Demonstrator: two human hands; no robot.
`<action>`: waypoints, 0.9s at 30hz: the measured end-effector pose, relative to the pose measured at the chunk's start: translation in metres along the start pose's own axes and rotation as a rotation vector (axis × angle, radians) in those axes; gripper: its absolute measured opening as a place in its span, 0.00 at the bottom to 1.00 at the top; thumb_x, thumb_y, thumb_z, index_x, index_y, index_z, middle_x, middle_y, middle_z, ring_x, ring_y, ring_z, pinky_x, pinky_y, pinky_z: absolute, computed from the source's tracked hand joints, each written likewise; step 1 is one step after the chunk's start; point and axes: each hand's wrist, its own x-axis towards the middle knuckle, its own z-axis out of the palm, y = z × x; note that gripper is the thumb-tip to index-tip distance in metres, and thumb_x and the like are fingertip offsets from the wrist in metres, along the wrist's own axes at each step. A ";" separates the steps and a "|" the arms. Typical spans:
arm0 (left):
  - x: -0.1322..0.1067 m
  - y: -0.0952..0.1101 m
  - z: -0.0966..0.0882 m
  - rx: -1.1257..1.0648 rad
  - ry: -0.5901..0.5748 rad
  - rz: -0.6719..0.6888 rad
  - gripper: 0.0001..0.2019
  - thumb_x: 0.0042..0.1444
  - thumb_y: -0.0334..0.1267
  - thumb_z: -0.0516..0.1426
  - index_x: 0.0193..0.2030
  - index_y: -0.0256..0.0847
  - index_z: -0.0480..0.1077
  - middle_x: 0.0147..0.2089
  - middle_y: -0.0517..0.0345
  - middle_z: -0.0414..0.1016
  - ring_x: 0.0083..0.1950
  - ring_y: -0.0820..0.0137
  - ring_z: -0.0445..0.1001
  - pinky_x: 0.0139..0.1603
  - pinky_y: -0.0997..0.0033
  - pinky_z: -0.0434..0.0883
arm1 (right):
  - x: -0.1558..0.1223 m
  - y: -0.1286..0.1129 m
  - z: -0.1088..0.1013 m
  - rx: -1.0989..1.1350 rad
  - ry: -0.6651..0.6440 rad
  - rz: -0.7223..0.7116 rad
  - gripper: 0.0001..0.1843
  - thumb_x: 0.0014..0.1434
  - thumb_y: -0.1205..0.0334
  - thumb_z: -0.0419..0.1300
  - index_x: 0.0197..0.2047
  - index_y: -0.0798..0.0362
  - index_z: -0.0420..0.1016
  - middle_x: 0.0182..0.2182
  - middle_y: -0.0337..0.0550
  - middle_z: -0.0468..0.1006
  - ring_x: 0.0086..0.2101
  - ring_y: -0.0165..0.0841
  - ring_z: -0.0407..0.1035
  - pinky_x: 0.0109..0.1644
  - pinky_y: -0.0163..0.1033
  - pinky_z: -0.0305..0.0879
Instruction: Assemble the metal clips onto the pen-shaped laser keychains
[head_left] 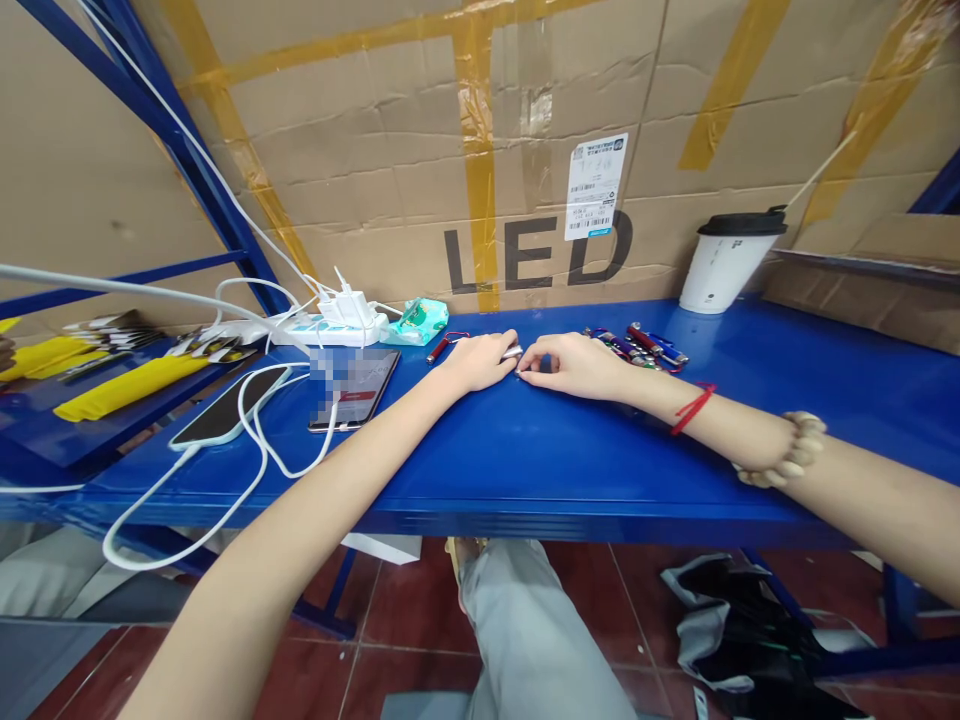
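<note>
My left hand (484,361) rests on the blue metal tabletop (480,450), its fingers closed on a small silver tube (512,352). Close beside it, my right hand (574,366) pinches thumb and forefinger together at the tube's near end. Whatever is in that pinch is too small to make out. Behind my right wrist lies a pile of small metallic pen-like tubes (651,345) in red, blue and other colours, partly hidden by the hand. A single red tube with a cord loop (438,348) lies just left of my left hand.
On the left are two phones, one light-rimmed (229,408) and one dark (367,390), with white cables. A power strip with chargers (337,318) and a green soft pack (420,320) stand behind. A lidded paper cup (731,262) stands back right, against large cardboard (375,170).
</note>
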 end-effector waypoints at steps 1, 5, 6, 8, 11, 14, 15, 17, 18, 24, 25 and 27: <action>0.000 0.000 0.000 -0.001 0.003 0.001 0.15 0.60 0.44 0.43 0.49 0.42 0.60 0.49 0.53 0.72 0.47 0.62 0.72 0.41 0.65 0.68 | 0.000 0.000 0.000 -0.002 0.001 0.002 0.13 0.54 0.55 0.55 0.38 0.50 0.77 0.35 0.41 0.78 0.32 0.32 0.70 0.34 0.34 0.62; 0.000 0.000 0.000 -0.018 0.009 0.014 0.14 0.60 0.43 0.43 0.49 0.42 0.61 0.50 0.53 0.72 0.47 0.63 0.72 0.41 0.66 0.67 | 0.000 0.000 0.000 -0.008 0.006 -0.003 0.13 0.54 0.55 0.56 0.38 0.51 0.77 0.34 0.41 0.78 0.33 0.32 0.70 0.33 0.34 0.61; 0.001 0.000 0.001 -0.022 0.010 0.014 0.15 0.60 0.43 0.43 0.49 0.42 0.61 0.50 0.53 0.72 0.47 0.63 0.71 0.41 0.66 0.67 | 0.000 -0.001 0.000 -0.010 0.008 -0.002 0.13 0.54 0.55 0.56 0.38 0.51 0.77 0.34 0.41 0.78 0.32 0.32 0.70 0.33 0.34 0.61; 0.001 -0.001 0.001 -0.027 0.012 0.016 0.15 0.60 0.43 0.43 0.49 0.41 0.61 0.50 0.52 0.71 0.47 0.62 0.71 0.41 0.66 0.67 | 0.000 -0.002 0.000 -0.012 0.010 -0.003 0.13 0.54 0.55 0.56 0.37 0.52 0.77 0.33 0.41 0.78 0.32 0.32 0.70 0.32 0.34 0.61; 0.001 -0.001 0.002 -0.023 0.018 0.024 0.14 0.60 0.43 0.43 0.48 0.41 0.61 0.49 0.52 0.72 0.47 0.61 0.72 0.41 0.64 0.67 | 0.000 -0.003 0.000 -0.018 0.004 0.000 0.12 0.54 0.55 0.56 0.36 0.51 0.77 0.33 0.41 0.78 0.31 0.32 0.69 0.31 0.34 0.60; 0.001 -0.001 0.002 -0.018 0.016 0.029 0.14 0.60 0.43 0.44 0.47 0.41 0.62 0.47 0.52 0.73 0.46 0.61 0.72 0.40 0.65 0.67 | 0.000 -0.003 0.000 -0.028 -0.002 0.022 0.12 0.53 0.55 0.56 0.36 0.50 0.78 0.33 0.40 0.78 0.30 0.32 0.69 0.30 0.34 0.59; 0.001 -0.001 0.001 -0.017 0.013 0.028 0.14 0.60 0.43 0.44 0.47 0.41 0.62 0.47 0.52 0.73 0.46 0.61 0.72 0.41 0.65 0.67 | 0.000 -0.003 0.000 -0.030 -0.002 0.027 0.12 0.53 0.54 0.57 0.36 0.50 0.78 0.33 0.40 0.78 0.30 0.32 0.69 0.30 0.34 0.59; 0.002 -0.001 0.001 -0.018 0.007 0.025 0.14 0.60 0.43 0.44 0.47 0.41 0.61 0.47 0.52 0.73 0.46 0.62 0.72 0.41 0.66 0.67 | 0.000 -0.003 0.000 -0.033 0.000 0.026 0.12 0.53 0.54 0.57 0.37 0.50 0.78 0.32 0.40 0.78 0.30 0.32 0.69 0.30 0.34 0.59; 0.002 0.000 0.002 -0.019 0.005 0.023 0.14 0.60 0.43 0.44 0.47 0.41 0.61 0.47 0.52 0.73 0.46 0.62 0.72 0.41 0.66 0.66 | 0.000 -0.003 0.000 -0.031 0.001 0.024 0.13 0.53 0.54 0.57 0.37 0.50 0.78 0.32 0.40 0.78 0.30 0.32 0.69 0.30 0.34 0.59; 0.002 0.000 0.001 -0.021 -0.003 0.024 0.14 0.60 0.42 0.44 0.48 0.41 0.61 0.47 0.52 0.72 0.46 0.62 0.72 0.42 0.66 0.66 | 0.000 -0.002 0.000 0.001 -0.003 0.009 0.13 0.54 0.54 0.56 0.37 0.51 0.77 0.32 0.40 0.78 0.30 0.31 0.69 0.31 0.34 0.60; 0.002 0.001 0.001 -0.021 -0.003 0.024 0.14 0.60 0.42 0.44 0.48 0.41 0.61 0.48 0.52 0.72 0.46 0.63 0.72 0.43 0.65 0.66 | 0.000 -0.002 0.000 0.004 -0.005 0.010 0.13 0.54 0.54 0.56 0.37 0.51 0.77 0.32 0.40 0.78 0.30 0.31 0.69 0.31 0.34 0.60; 0.001 0.001 0.001 -0.022 -0.003 0.023 0.14 0.60 0.42 0.44 0.48 0.41 0.61 0.48 0.52 0.72 0.46 0.63 0.72 0.43 0.65 0.66 | 0.000 -0.002 0.000 0.009 -0.009 0.012 0.14 0.54 0.54 0.56 0.37 0.51 0.77 0.32 0.40 0.78 0.30 0.31 0.69 0.32 0.34 0.60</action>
